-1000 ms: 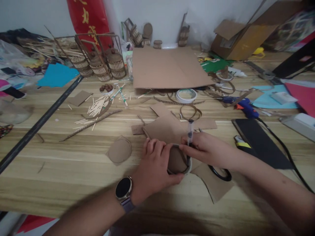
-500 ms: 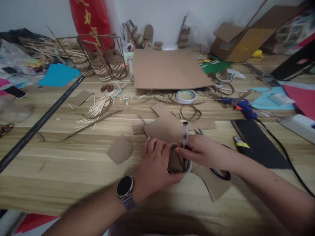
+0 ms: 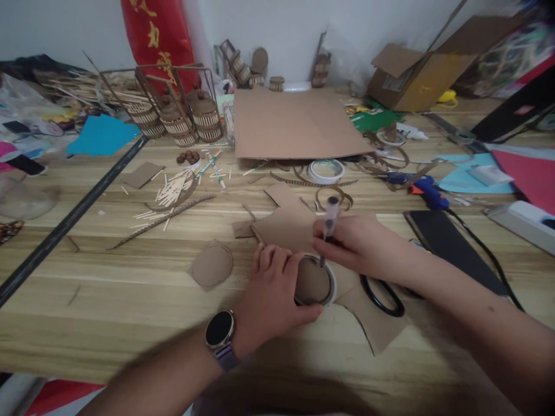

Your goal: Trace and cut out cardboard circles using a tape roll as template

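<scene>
My left hand (image 3: 273, 286), a watch on its wrist, grips the near left side of a tape roll (image 3: 333, 284), holding it flat on a piece of brown cardboard (image 3: 288, 222). In my right hand (image 3: 362, 240) is a pen (image 3: 332, 212), held nearly upright, its tip down inside the ring at the far right part of the inner edge. Bare cardboard shows through the ring's hole. Left of my left hand lies a cut piece of cardboard (image 3: 212, 264) with a rounded outline. Black-handled scissors (image 3: 385, 303) rest below my right forearm, their blades mostly hidden.
Matchsticks (image 3: 173, 188) and a bowl of brown beads (image 3: 188, 158) lie left of centre. Behind are small stick-built baskets (image 3: 177, 124) and a large cardboard sheet (image 3: 299, 124). To the right are a blue glue gun (image 3: 429, 190), a black board (image 3: 451, 248) and a power strip (image 3: 526, 222).
My right hand has moved the pen along the ring's inside, from the near right to the far right, and the pen tilts more. My left hand stays in place.
</scene>
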{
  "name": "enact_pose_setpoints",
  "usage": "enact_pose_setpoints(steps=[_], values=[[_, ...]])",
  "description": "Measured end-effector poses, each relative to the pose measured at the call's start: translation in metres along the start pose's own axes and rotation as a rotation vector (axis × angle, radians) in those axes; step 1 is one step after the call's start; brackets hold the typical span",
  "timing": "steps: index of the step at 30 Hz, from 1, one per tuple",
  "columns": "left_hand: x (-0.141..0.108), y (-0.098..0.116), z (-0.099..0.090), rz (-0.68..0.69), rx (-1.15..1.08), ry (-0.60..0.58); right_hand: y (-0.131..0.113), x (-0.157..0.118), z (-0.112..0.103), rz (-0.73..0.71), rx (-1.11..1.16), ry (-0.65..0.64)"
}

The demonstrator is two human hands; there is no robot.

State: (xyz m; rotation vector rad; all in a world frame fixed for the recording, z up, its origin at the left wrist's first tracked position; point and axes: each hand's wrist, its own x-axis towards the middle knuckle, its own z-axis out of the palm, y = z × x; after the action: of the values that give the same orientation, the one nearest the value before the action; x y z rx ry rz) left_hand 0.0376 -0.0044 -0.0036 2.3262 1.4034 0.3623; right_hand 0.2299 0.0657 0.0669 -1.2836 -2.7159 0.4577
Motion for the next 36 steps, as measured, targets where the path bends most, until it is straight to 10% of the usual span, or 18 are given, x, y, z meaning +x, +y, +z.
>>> enact_pose_setpoints(steps=[10, 30, 36], values=[[0.001, 0.001, -0.002, -0.011, -0.034, -0.018, 0.008, -0.051, 0.035, 0.108, 0.558, 0.231], [0.001, -0.002, 0.003, 0.001, -0.019, 0.009, 0.001, -0.050, 0.061, -0.090, 0.468, 0.316], [0.001, 0.000, 0.000, -0.015, -0.026, -0.017, 0.002, -0.058, 0.061, -0.158, 0.072, 0.449]])
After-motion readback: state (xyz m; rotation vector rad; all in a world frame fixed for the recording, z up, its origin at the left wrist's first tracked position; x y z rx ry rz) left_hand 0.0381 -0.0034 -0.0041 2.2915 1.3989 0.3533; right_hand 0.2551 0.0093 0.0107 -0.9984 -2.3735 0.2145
